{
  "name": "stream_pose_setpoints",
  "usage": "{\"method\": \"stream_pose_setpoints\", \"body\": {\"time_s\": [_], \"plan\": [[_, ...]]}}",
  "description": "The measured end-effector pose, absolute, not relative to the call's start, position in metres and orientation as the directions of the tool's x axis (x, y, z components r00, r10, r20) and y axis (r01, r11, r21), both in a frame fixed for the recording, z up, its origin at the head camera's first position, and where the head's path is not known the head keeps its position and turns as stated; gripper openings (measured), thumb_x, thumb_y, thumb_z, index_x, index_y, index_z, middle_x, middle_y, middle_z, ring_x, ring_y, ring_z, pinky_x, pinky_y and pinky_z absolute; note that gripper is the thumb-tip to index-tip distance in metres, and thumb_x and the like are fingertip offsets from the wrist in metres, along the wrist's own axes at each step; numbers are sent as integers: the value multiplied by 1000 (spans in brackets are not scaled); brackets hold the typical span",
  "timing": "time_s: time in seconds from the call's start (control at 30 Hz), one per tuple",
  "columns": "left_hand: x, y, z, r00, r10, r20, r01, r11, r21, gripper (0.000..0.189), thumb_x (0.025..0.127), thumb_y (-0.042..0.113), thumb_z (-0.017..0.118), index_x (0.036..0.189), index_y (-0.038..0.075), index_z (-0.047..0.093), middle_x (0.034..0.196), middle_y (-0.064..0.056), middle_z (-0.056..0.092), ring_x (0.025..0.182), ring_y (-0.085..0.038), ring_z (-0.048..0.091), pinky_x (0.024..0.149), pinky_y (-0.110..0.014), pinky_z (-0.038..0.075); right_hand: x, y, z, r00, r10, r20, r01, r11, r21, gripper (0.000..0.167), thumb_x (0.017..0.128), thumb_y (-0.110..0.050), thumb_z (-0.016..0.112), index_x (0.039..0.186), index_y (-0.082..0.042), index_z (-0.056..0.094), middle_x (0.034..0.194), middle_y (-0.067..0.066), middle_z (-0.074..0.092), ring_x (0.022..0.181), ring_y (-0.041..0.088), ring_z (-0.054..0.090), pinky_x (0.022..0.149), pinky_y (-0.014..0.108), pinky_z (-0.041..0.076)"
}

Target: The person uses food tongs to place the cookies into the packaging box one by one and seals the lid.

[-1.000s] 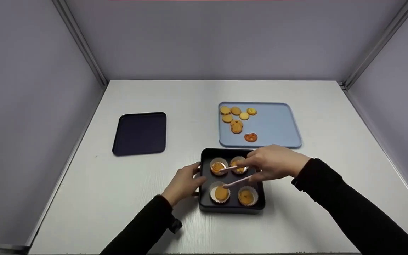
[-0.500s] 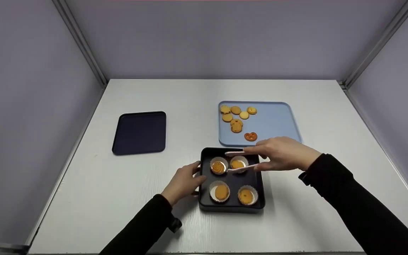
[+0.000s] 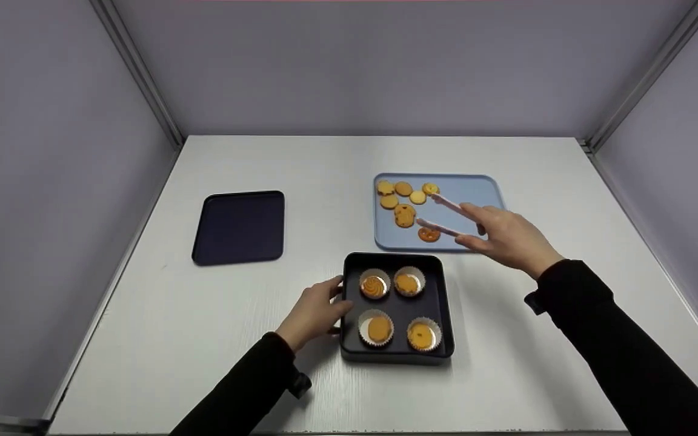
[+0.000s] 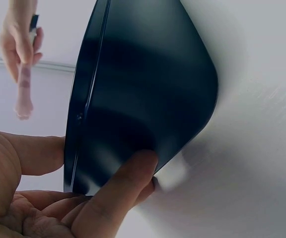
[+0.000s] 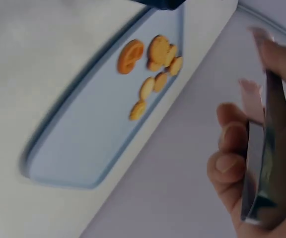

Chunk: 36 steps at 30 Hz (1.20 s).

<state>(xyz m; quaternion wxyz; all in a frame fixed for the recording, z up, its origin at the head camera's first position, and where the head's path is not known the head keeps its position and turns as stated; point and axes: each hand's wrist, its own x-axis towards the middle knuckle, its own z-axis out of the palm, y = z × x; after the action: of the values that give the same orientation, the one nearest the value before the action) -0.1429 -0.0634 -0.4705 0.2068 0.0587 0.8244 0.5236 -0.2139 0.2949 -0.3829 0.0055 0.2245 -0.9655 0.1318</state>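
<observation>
Pink-tipped tongs [image 5: 278, 144], parted, in right grip [image 3: 509, 238]

Toward the near edge of the surface [image 3: 325, 157], the pan [image 3: 394, 309] is looking like smooth, softly glossy metal, its cups [image 3: 363, 327] resembling pleated paper. Toward the far edge, the light-blue tray [image 3: 476, 188] is appearing as matt plastic. The tongs [image 5: 279, 153] are gleaming like polished metal, their pink tips [image 5: 252, 101] seeming plastic; the sleeves [image 3: 609, 327] are showing matt cloth.

One pair of tongs [image 3: 452, 206] in right hand [image 3: 512, 239], one pan [image 3: 395, 312] at left hand [image 3: 315, 312], four cups [image 3: 363, 330], at least eleven biscuits [image 3: 379, 329], two trays [image 3: 240, 228]
</observation>
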Motion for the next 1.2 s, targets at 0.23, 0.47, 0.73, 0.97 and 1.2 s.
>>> {"method": "stream_pose_setpoints", "body": {"time_s": [0.23, 0.47, 0.73, 0.97, 1.2], "plan": [[-143, -63, -471, -907, 315, -277, -124, 429, 895, 63, 101, 11, 61, 157, 1, 36, 148, -25, 52, 120, -33, 64, 69, -36, 64, -223, 320, -399, -972, -219, 81, -233, 897, -375, 68, 102, -37, 64, 149, 7, 42, 94, 21, 61, 87, 35, 56, 78, 53, 48], [-142, -64, -471, -918, 306, -251, -68, 503, 862, 63, 101, 16, 62, 156, -1, 38, 145, -23, 57, 135, -33, 53, 103, -41, 54, -228, 342, -415, -988, -107, 109, -144, 891, -431, 60, 103, -37, 61, 136, 11, 47, 100, 27, 58, 93, 41, 56, 82, 56, 47], [-144, -63, -472, -920, 312, -237, -53, 499, 865, 60, 100, 15, 63, 155, 1, 41, 144, -23, 58, 133, -34, 55, 108, -47, 49, -231, 363, -436, -990, 53, 133, -3, 919, -394, 68, 103, -33, 59, 139, 22, 40, 118, 44, 47, 109, 60, 47, 95, 68, 42], [-144, -64, -472, -928, 304, -215, -24, 529, 848, 61, 100, 17, 64, 154, -1, 42, 143, -22, 59, 140, -37, 47, 119, -51, 35, -232, 385, -455, -989, 122, 86, 78, 913, -400, 67, 105, -33, 55, 134, 25, 39, 124, 48, 40, 110, 63, 39, 93, 69, 40], [-144, -64, -473, -928, 295, -228, -43, 524, 851, 61, 100, 16, 64, 154, -2, 41, 142, -21, 59, 140, -36, 47, 119, -50, 35, -231, 405, -473, -981, 178, 81, 135, 916, -378, 59, 103, -26, 55, 121, 29, 45, 121, 50, 38, 108, 66, 41, 91, 71, 41]]}}
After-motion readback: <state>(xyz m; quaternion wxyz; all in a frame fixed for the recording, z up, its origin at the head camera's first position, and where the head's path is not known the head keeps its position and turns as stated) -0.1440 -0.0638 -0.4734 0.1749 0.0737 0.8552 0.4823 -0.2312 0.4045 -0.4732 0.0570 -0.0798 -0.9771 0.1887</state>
